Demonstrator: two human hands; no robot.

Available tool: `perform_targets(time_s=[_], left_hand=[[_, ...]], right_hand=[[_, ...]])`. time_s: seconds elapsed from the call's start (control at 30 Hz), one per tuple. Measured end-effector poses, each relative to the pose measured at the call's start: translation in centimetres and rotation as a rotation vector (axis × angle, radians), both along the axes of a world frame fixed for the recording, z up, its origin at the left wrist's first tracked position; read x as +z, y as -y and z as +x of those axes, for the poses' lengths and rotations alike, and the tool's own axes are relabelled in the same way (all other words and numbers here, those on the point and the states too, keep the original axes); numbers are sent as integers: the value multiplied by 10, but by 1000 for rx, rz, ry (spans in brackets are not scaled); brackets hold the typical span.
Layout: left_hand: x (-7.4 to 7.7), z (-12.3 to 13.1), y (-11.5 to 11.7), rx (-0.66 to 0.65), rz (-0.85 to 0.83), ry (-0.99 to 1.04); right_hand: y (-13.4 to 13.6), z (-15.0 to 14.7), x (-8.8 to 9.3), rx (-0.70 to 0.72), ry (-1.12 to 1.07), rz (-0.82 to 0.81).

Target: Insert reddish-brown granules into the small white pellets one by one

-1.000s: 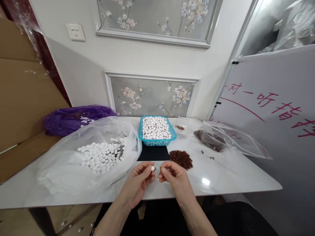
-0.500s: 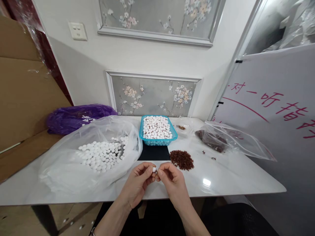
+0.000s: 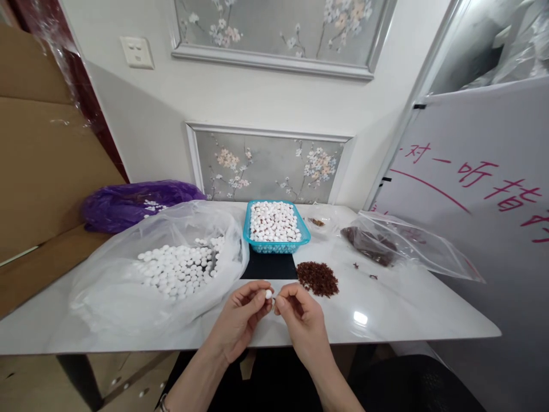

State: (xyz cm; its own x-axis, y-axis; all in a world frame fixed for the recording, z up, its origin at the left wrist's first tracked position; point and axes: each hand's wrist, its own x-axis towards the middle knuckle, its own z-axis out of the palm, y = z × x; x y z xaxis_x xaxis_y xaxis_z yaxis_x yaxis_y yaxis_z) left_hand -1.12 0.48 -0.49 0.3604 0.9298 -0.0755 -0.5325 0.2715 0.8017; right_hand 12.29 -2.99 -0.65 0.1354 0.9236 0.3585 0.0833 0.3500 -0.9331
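Floral panels (image 3: 274, 166) are lining the pale wall behind a glossy white table (image 3: 407, 312), and a whiteboard (image 3: 467, 137) with red writing is standing on the right. Over the table's near edge, the left hand (image 3: 242, 310) is pinching a white ball (image 3: 268, 294) between thumb and fingers, so the ball is sitting at its fingertips, on the side facing the other hand. The right hand (image 3: 302, 312) is meeting it just beside the ball, thumb and forefinger pressed together; whether anything small is caught between them, I cannot tell. Both hands are working very close together, fingertips almost touching. Beyond them, a blue basket (image 3: 274, 248) is holding many more white balls, with a dark mat (image 3: 266, 268) lying in front of it. A dark red pile (image 3: 317, 278) is lying just past the right hand, while an open plastic bag (image 3: 107, 292) of white balls is spreading out left of the left hand.
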Motion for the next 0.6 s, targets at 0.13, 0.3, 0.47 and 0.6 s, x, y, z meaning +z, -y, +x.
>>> perform_targets(time_s=[0.13,0.3,0.47,0.6], left_hand=[[1,0,1,-29,27,4],[2,0,2,-43,44,-6],[2,0,2,-31,29,-13],[4,0,3,-32,29,-29]], right_hand=[[-1,-1,2,23,-44,-7],[1,-3,6,19,-41,-3],[3,-3,8,3,-12,-4],[5,-4,11,-16,34,27]])
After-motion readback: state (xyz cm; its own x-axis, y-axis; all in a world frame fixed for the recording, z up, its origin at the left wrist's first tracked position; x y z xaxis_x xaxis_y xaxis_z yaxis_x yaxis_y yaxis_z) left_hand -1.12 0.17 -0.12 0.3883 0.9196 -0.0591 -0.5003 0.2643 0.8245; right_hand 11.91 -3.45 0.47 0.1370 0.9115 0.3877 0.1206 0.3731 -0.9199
